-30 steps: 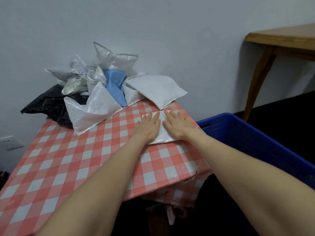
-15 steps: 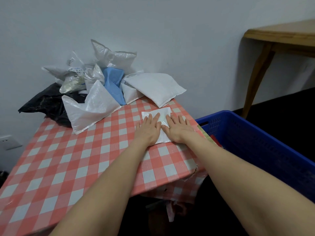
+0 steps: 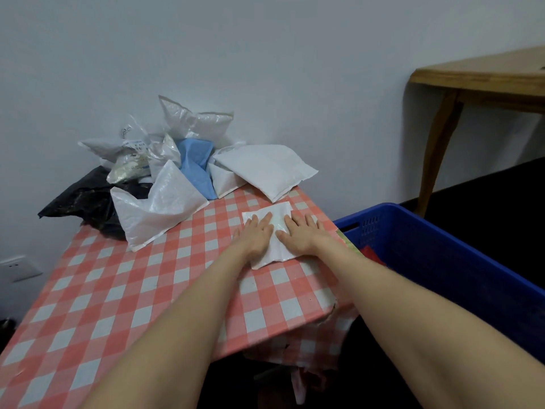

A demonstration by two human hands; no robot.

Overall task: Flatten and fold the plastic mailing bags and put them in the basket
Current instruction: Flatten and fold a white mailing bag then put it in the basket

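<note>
A small folded white mailing bag (image 3: pixel 275 215) lies flat on the red-and-white checked table (image 3: pixel 124 284), near its right edge. My left hand (image 3: pixel 255 236) presses on the bag's left half with straight fingers. My right hand (image 3: pixel 300 233) presses flat on its right half, fingers spread. The two hands lie side by side, a strip of bag showing between them. The blue plastic basket (image 3: pixel 460 252) stands just right of the table, lower down, with something red and green showing inside.
A heap of unfolded mailing bags lies at the table's far end against the wall: several white ones (image 3: pixel 262 169), a blue one (image 3: pixel 196 163) and a black one (image 3: pixel 79 199). A wooden table (image 3: pixel 477 81) stands at the right. A wall socket (image 3: pixel 19 268) is at the left.
Both hands have slid back toward me along the folded bag, uncovering more of its far end. The bag stays flat in the same spot.
</note>
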